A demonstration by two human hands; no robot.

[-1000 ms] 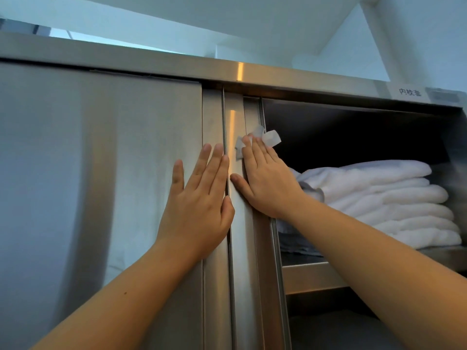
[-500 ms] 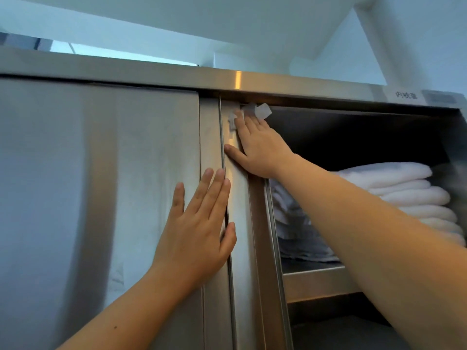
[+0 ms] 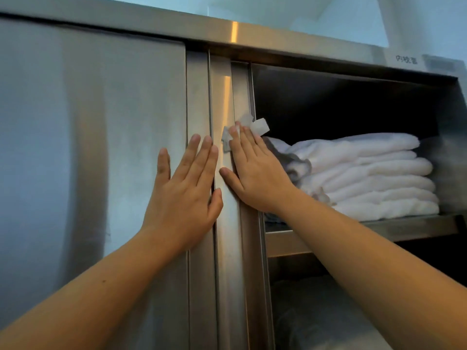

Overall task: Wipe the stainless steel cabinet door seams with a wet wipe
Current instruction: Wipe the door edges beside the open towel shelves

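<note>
A stainless steel cabinet fills the view, with a closed sliding door (image 3: 88,147) on the left. Vertical seams (image 3: 234,97) run down its right edge where the door frames overlap. My left hand (image 3: 184,195) lies flat on the door edge, fingers spread, holding nothing. My right hand (image 3: 255,173) presses a white wet wipe (image 3: 252,128) flat against the seam strip at mid height. The wipe's corners stick out past my fingertips; most of it is hidden under the fingers.
The right half of the cabinet stands open. A stack of folded white towels (image 3: 366,173) rests on the steel shelf (image 3: 379,227). More pale cloth lies dimly on the level below (image 3: 316,311). A label (image 3: 405,59) sits on the top rail.
My right hand slid the wipe up the seam to the top rail, then back down to mid height. My left hand stayed flat on the door edge.
</note>
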